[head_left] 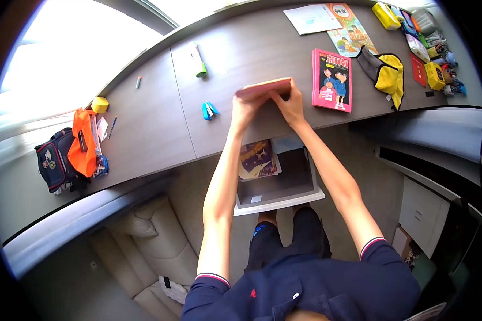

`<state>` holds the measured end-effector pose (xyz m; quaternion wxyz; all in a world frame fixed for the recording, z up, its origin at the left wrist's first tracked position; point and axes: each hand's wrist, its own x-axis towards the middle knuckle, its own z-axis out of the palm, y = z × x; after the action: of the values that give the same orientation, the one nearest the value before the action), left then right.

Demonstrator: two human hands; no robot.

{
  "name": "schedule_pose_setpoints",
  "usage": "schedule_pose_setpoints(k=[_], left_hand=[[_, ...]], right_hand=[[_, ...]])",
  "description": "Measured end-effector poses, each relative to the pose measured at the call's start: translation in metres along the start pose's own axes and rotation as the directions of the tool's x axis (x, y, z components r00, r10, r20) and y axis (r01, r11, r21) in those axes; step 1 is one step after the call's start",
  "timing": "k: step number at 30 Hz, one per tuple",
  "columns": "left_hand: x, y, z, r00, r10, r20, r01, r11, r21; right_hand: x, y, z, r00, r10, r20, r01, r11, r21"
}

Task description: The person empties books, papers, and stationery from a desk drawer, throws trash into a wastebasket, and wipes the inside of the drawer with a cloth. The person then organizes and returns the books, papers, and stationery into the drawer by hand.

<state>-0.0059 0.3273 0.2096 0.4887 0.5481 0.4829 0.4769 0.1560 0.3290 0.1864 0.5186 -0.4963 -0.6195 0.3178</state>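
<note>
Both my hands grip a pink-edged book [265, 89], held up over the desk and seen nearly edge-on, so its cover is hidden. My left hand [243, 109] closes on its left end, while the thumb and fingers of my right hand [291, 107] close on its right end. Just right of it lies a small stack of pink-red comic books [332, 81] with two cartoon figures on top. Below my hands an open drawer [292, 184] contains a purple-and-gold book [257, 159] on other papers.
A blue stapler-like item [209, 110] and a green-and-white tube [197, 60] lie left on the desk [144, 125]. An orange bag [83, 142] and dark case [53, 160] stand far left. Right are a yellow pouch [389, 77], a picture textbook [352, 32] and several stationery items.
</note>
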Motion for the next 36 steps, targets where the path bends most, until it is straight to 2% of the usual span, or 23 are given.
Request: schedule_pose_setpoints(k=[1,2,3,5,7,9,11,12,15,17,19,20,22,23,24,25,27,28,29,32,33,34,36], left_hand=[[-0.005,-0.003,0.005,0.996,-0.074,0.045,0.076,0.996,-0.045],[-0.009,0.010,0.012,0.997,-0.053,0.064,0.049,0.997,0.054],[-0.014,0.022,0.016,0.999,0.025,0.046,-0.029,0.996,0.086],[-0.027,0.063,0.019,0.973,0.206,0.103,-0.218,0.968,0.126],[-0.034,0.061,0.018,0.958,0.267,0.101,-0.280,0.950,0.140],[-0.025,0.038,0.015,0.939,0.321,0.122,-0.343,0.884,0.318],[-0.021,0.009,0.018,1.000,-0.017,-0.021,0.017,1.000,-0.004],[-0.020,0.001,0.016,0.995,-0.103,-0.007,0.101,0.987,-0.125],[-0.029,0.003,0.017,0.985,-0.166,-0.046,0.155,0.970,-0.187],[-0.057,0.012,0.020,0.963,-0.271,0.008,0.262,0.925,-0.273],[-0.094,0.026,0.029,0.979,-0.185,-0.087,0.171,0.974,-0.147],[-0.119,0.037,0.035,0.959,-0.272,-0.080,0.251,0.946,-0.206],[-0.177,0.027,0.038,0.952,-0.301,0.052,0.305,0.950,-0.075],[-0.211,-0.001,0.039,0.980,-0.179,0.092,0.183,0.983,-0.035],[-0.245,-0.025,0.040,0.961,-0.238,0.139,0.246,0.968,-0.043],[-0.267,-0.043,0.025,0.912,-0.234,0.337,0.088,0.914,0.395],[-0.312,-0.086,0.022,0.882,-0.297,0.365,-0.051,0.711,0.702],[-0.337,-0.099,0.019,0.862,-0.361,0.356,-0.037,0.656,0.754],[-0.355,-0.105,0.018,0.839,-0.421,0.343,-0.027,0.599,0.800],[-0.358,-0.108,0.016,0.860,-0.387,0.332,-0.030,0.611,0.791],[-0.362,-0.112,0.018,0.862,-0.397,0.314,-0.014,0.601,0.799],[-0.365,-0.111,0.022,0.883,-0.379,0.279,0.003,0.597,0.802],[-0.371,-0.110,0.024,0.879,-0.392,0.272,0.010,0.585,0.811]], right_hand=[[-0.012,0.005,0.001,0.983,0.162,-0.083,-0.153,0.983,0.100],[-0.022,0.007,0.000,0.934,0.325,-0.150,-0.290,0.933,0.212],[-0.029,0.001,-0.004,0.954,0.189,-0.231,-0.136,0.964,0.227],[-0.040,-0.015,-0.011,0.932,0.075,-0.355,0.048,0.944,0.326],[-0.033,-0.026,-0.020,0.908,-0.226,-0.352,0.306,0.932,0.193],[-0.028,-0.012,-0.008,0.947,-0.080,-0.310,0.150,0.966,0.209],[-0.025,0.005,0.004,0.969,0.174,-0.175,-0.122,0.954,0.274],[-0.025,0.009,0.004,0.977,0.174,-0.126,-0.148,0.970,0.192],[-0.026,0.003,-0.002,0.984,0.134,-0.120,-0.112,0.979,0.172],[-0.044,-0.017,-0.022,0.971,0.229,-0.063,-0.218,0.965,0.149],[-0.066,-0.037,-0.048,0.915,0.371,0.158,-0.403,0.842,0.359],[-0.082,-0.052,-0.065,0.866,0.440,0.237,-0.498,0.799,0.337],[-0.119,-0.066,-0.099,0.766,0.518,0.382,-0.629,0.727,0.277],[-0.142,-0.061,-0.111,0.720,0.532,0.446,-0.670,0.701,0.245],[-0.168,-0.053,-0.122,0.666,0.587,0.461,-0.725,0.655,0.213],[-0.194,-0.045,-0.131,0.603,0.642,0.473,-0.780,0.599,0.181],[-0.225,-0.030,-0.142,0.548,0.724,0.420,-0.827,0.545,0.139],[-0.235,-0.020,-0.143,0.497,0.792,0.355,-0.861,0.499,0.092],[-0.246,-0.005,-0.138,0.498,0.794,0.349,-0.862,0.498,0.095],[-0.248,0.040,-0.114,0.703,0.701,0.120,-0.691,0.713,-0.123],[-0.238,0.046,-0.102,0.722,0.684,0.105,-0.659,0.726,-0.197],[-0.225,0.045,-0.088,0.679,0.729,0.086,-0.705,0.680,-0.202],[-0.232,0.082,-0.066,0.708,0.700,0.097,-0.680,0.712,-0.174]])
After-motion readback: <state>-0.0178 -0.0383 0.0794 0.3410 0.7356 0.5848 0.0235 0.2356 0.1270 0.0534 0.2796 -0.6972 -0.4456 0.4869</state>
